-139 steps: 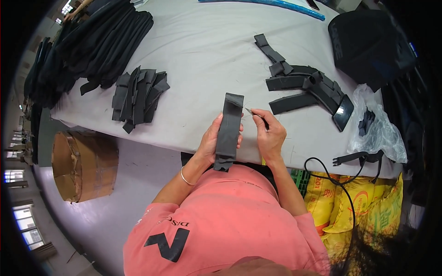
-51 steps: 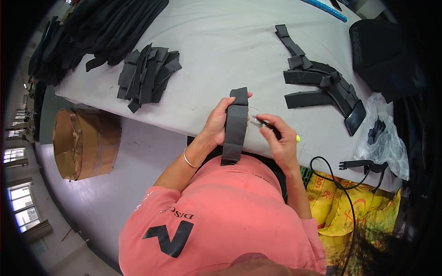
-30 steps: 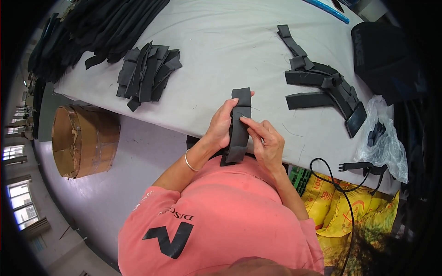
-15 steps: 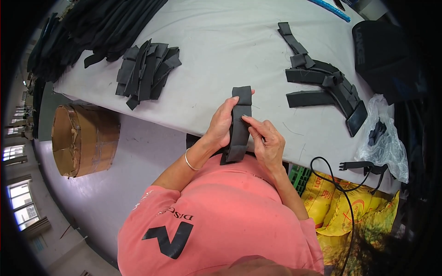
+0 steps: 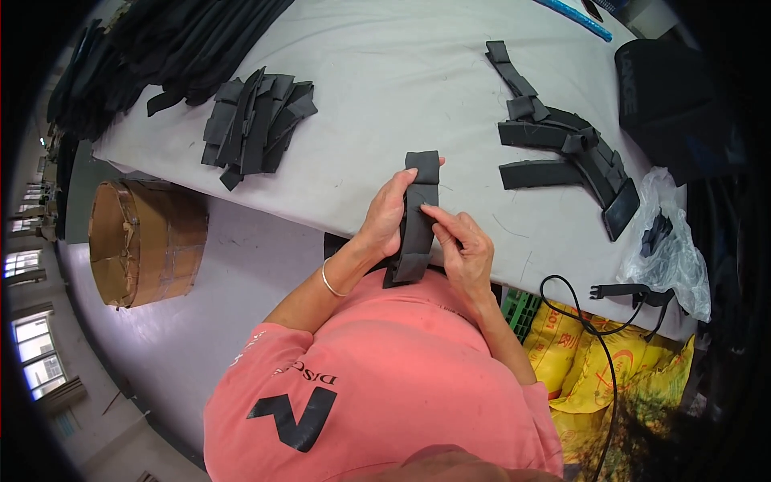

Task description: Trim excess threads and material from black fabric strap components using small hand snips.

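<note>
Some right-hand fingers (image 5: 442, 216) at the dark strip (image 5: 417, 234), earlier apart.

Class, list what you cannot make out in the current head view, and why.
All in the head view:
- Most fingers of the left hand: behind the black strip.
- Anything inside the right hand: covered by its curled fingers.
- Blue tube, far end: cut off by the top edge.
- Dark contents of the clear bag: obscured by crumpled plastic.
</note>
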`<move>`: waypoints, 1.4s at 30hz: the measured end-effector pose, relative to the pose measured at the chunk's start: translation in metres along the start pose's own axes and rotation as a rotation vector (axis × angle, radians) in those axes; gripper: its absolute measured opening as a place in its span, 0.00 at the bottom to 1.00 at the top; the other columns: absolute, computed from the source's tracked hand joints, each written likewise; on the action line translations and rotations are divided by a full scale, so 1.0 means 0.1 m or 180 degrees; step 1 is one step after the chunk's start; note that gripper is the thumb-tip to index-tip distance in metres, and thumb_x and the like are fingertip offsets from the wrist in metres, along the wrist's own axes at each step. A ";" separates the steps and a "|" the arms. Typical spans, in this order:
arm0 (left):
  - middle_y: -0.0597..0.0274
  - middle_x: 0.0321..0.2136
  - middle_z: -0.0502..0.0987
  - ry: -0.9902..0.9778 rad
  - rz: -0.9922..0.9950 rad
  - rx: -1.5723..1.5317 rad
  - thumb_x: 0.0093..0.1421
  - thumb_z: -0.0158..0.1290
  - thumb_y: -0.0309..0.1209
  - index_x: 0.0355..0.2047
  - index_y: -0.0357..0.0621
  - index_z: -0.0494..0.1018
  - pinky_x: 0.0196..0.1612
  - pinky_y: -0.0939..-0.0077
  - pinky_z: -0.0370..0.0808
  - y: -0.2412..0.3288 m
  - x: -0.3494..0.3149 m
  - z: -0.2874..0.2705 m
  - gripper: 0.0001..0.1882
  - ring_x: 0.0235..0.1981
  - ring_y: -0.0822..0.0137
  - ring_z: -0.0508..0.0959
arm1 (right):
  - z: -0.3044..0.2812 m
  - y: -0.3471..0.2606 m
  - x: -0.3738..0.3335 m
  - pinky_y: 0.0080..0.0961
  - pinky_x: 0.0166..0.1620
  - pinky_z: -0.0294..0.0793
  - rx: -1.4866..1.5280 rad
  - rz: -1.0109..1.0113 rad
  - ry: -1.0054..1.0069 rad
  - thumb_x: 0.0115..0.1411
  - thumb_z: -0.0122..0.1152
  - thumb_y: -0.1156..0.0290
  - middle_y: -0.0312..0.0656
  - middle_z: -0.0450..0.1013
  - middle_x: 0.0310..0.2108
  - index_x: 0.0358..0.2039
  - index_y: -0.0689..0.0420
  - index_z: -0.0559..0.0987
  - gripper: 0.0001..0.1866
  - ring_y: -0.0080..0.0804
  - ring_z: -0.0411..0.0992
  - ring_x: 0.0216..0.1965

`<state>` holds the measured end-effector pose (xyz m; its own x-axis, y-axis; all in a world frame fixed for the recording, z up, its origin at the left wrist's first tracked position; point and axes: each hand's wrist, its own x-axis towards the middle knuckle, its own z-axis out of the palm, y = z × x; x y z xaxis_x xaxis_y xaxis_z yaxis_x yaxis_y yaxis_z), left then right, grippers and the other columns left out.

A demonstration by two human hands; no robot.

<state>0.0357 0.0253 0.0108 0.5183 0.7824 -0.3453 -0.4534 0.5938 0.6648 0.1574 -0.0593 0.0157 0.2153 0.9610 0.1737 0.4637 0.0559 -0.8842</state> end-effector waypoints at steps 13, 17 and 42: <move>0.70 0.31 0.67 -0.0062 -0.0026 -0.0148 0.66 0.37 0.39 0.54 0.41 0.67 0.31 0.82 0.70 -0.01 -0.03 0.02 0.22 0.29 0.79 0.68 | 0.01 -0.02 -0.02 0.27 0.26 0.64 -0.0174 0.0011 0.0041 0.56 0.58 0.75 0.37 0.62 0.18 0.44 0.42 0.81 0.17 0.31 0.63 0.20; 0.70 0.31 0.67 -0.0090 -0.0020 -0.0141 0.66 0.36 0.39 0.54 0.41 0.67 0.31 0.82 0.70 -0.02 -0.03 0.00 0.22 0.29 0.79 0.67 | 0.00 -0.03 -0.03 0.27 0.26 0.64 -0.0165 0.0045 0.0019 0.56 0.58 0.75 0.37 0.62 0.18 0.44 0.41 0.81 0.17 0.31 0.63 0.20; 0.70 0.31 0.69 0.0040 -0.0130 -0.0257 0.65 0.39 0.39 0.54 0.41 0.67 0.30 0.82 0.70 -0.09 -0.02 0.01 0.22 0.28 0.79 0.68 | 0.04 -0.01 0.00 0.22 0.26 0.62 0.0695 0.0240 -0.0088 0.55 0.56 0.80 0.35 0.60 0.18 0.42 0.47 0.82 0.17 0.25 0.61 0.20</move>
<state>0.0400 0.0184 0.0064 0.5288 0.7591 -0.3797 -0.4892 0.6382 0.5945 0.1536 -0.0588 0.0150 0.2173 0.9715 0.0942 0.2497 0.0380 -0.9676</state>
